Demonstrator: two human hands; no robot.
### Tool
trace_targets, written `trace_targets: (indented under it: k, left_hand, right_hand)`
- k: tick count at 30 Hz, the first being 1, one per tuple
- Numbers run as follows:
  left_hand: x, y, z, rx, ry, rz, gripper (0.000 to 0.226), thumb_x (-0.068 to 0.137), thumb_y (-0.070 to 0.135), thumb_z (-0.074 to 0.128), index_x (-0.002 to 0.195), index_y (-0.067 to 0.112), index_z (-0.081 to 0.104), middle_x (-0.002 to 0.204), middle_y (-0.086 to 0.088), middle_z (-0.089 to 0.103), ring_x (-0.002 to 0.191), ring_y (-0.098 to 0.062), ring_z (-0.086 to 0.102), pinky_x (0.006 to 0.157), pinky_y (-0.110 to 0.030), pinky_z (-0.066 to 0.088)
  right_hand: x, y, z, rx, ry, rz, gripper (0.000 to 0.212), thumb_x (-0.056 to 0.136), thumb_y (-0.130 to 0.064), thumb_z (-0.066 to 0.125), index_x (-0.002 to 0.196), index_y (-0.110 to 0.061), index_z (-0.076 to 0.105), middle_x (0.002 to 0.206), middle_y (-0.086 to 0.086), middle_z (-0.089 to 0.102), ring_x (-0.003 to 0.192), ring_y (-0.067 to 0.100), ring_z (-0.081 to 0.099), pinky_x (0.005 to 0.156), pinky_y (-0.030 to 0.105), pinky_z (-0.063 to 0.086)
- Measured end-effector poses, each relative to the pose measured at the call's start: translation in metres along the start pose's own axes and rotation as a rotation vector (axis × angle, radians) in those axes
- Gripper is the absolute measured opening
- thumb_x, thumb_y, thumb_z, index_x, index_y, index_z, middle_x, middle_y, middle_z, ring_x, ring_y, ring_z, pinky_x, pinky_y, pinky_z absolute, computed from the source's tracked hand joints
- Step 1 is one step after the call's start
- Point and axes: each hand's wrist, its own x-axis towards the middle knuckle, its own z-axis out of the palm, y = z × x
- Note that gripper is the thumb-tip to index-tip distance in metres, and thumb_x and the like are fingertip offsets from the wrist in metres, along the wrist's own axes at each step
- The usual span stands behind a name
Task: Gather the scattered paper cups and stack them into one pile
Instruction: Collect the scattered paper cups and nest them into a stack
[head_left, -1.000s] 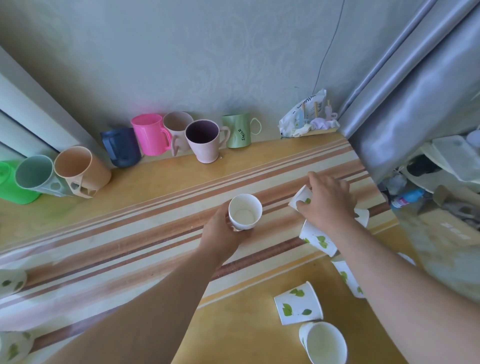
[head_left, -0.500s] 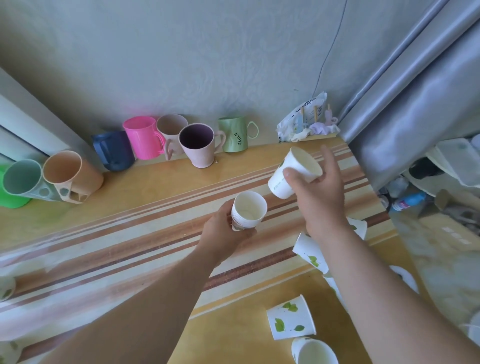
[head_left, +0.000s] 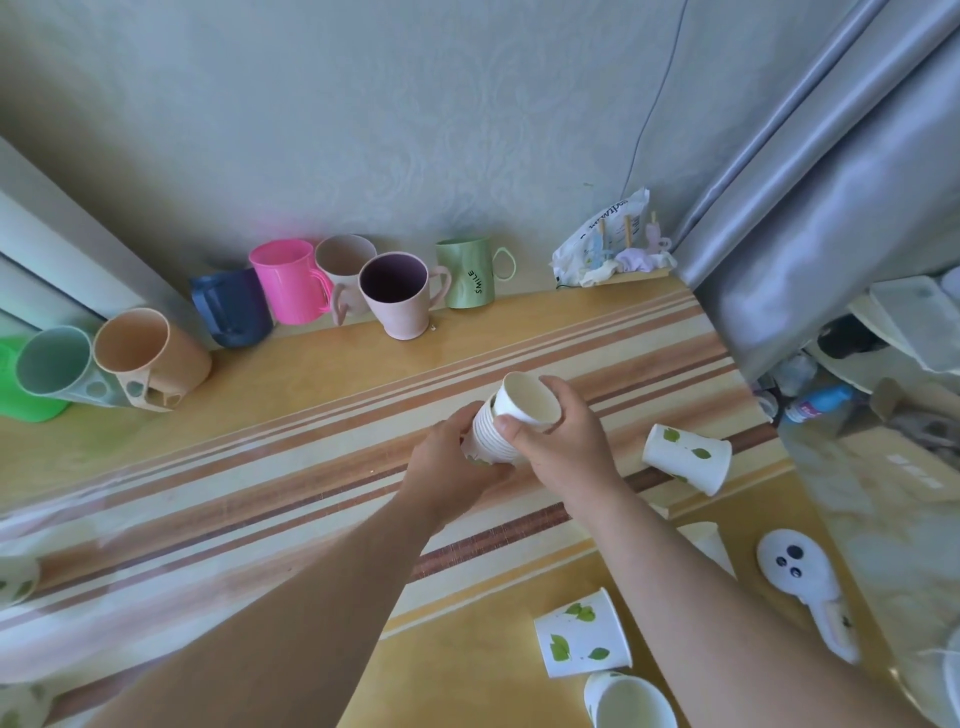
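Note:
A stack of white paper cups (head_left: 491, 428) with green leaf prints is tilted above the striped table runner (head_left: 208, 499). My left hand (head_left: 449, 470) grips its lower end. My right hand (head_left: 563, 447) holds the top cup (head_left: 527, 397) pushed into the stack, mouth facing up and right. Loose paper cups lie about: one on its side at the right (head_left: 685, 457), one upside down near the front (head_left: 582, 634), one open-mouthed at the bottom edge (head_left: 628, 701), one partly hidden behind my right forearm (head_left: 709, 543), and more at the far left (head_left: 15, 577).
A row of plastic mugs lines the wall: pink (head_left: 288, 280), navy (head_left: 231, 306), purple-lined (head_left: 400, 296), green (head_left: 470, 273), peach (head_left: 148, 358). A white ghost-shaped object (head_left: 802, 582) lies right of the cups. A plastic bag (head_left: 605, 241) sits by the grey curtain (head_left: 831, 182).
My right hand lifted a cup from the table at the right, carried it left and pushed it into the stack in my left hand.

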Motion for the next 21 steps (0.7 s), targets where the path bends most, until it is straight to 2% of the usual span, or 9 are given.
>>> trace_targets:
  k: [1,4,8,10,11,13,15,17,21]
  left_hand:
    - [-0.003,-0.002,-0.002,0.001,0.010,-0.006,0.074,0.073,0.035,0.092,0.137,0.056,0.061,0.119,0.022,0.076,0.114,-0.009,0.069,0.101,-0.046,0.060]
    - [-0.011,-0.009,-0.011,0.000,0.041,-0.030,0.072,0.075,0.041,0.091,0.138,0.055,0.061,0.120,0.022,0.076,0.113,-0.006,0.069,0.098,-0.042,0.060]
    - [-0.019,-0.012,-0.019,0.005,0.048,-0.043,0.069,0.079,0.038,0.091,0.140,0.051,0.063,0.118,0.024,0.075,0.111,0.000,0.067,0.086,-0.027,0.055]
    - [-0.022,-0.014,-0.021,0.015,0.045,-0.054,0.072,0.079,0.035,0.092,0.143,0.048,0.061,0.119,0.022,0.073,0.111,-0.001,0.065,0.087,-0.028,0.053]
    - [-0.023,-0.015,-0.022,0.018,0.044,-0.071,0.076,0.078,0.035,0.092,0.145,0.047,0.060,0.121,0.021,0.072,0.113,-0.006,0.066,0.091,-0.033,0.055]
    - [-0.024,-0.017,-0.023,0.019,0.035,-0.097,0.080,0.076,0.035,0.093,0.147,0.045,0.059,0.124,0.019,0.071,0.118,-0.012,0.065,0.100,-0.041,0.056]
    - [-0.025,-0.018,-0.022,0.018,0.024,-0.105,0.081,0.076,0.037,0.093,0.148,0.043,0.059,0.126,0.019,0.071,0.121,-0.013,0.065,0.102,-0.043,0.055]
    - [-0.025,-0.016,-0.022,0.017,0.022,-0.112,0.081,0.075,0.038,0.093,0.148,0.044,0.059,0.127,0.020,0.071,0.122,-0.014,0.065,0.104,-0.045,0.056]
    - [-0.021,-0.013,-0.015,0.054,0.005,-0.102,0.089,0.065,0.050,0.090,0.148,0.049,0.057,0.130,0.021,0.070,0.123,-0.014,0.065,0.106,-0.051,0.057]
  right_hand:
    - [-0.001,0.001,0.003,-0.031,-0.028,-0.010,0.061,0.077,-0.055,0.083,0.132,-0.041,0.062,0.125,-0.016,0.067,0.119,0.013,0.063,0.100,0.047,0.058]
    - [-0.002,0.004,0.013,-0.169,-0.083,-0.007,0.087,0.069,-0.074,0.074,0.147,-0.043,0.052,0.140,-0.012,0.059,0.134,0.023,0.052,0.108,0.053,0.052]
    - [-0.008,0.000,0.014,-0.240,-0.217,-0.003,0.111,0.070,-0.074,0.076,0.165,-0.039,0.029,0.164,-0.010,0.041,0.154,0.022,0.034,0.122,0.054,0.039]
    - [-0.012,-0.002,-0.001,-0.270,-0.225,-0.035,0.109,0.079,-0.066,0.079,0.168,-0.040,0.020,0.172,-0.012,0.030,0.158,0.017,0.027,0.126,0.054,0.031]
    - [-0.012,-0.001,-0.013,-0.279,-0.181,-0.053,0.103,0.083,-0.061,0.079,0.167,-0.041,0.023,0.170,-0.012,0.032,0.156,0.015,0.028,0.126,0.052,0.032]
    - [-0.009,0.006,-0.047,-0.371,-0.028,-0.082,0.082,0.088,-0.051,0.077,0.160,-0.040,0.040,0.161,-0.009,0.045,0.151,0.020,0.036,0.121,0.052,0.037]
    - [-0.003,0.020,-0.089,-0.577,0.099,-0.057,0.067,0.088,-0.048,0.074,0.150,-0.036,0.054,0.153,-0.003,0.052,0.147,0.031,0.039,0.115,0.052,0.040]
    - [0.003,0.033,-0.124,-0.797,0.112,0.044,0.067,0.085,-0.048,0.075,0.148,-0.037,0.054,0.149,0.001,0.053,0.139,0.037,0.040,0.107,0.053,0.045]
    - [0.011,0.063,-0.153,-0.969,-0.050,0.285,0.089,0.083,-0.041,0.076,0.160,-0.042,0.031,0.153,0.002,0.045,0.133,0.038,0.039,0.102,0.054,0.048]
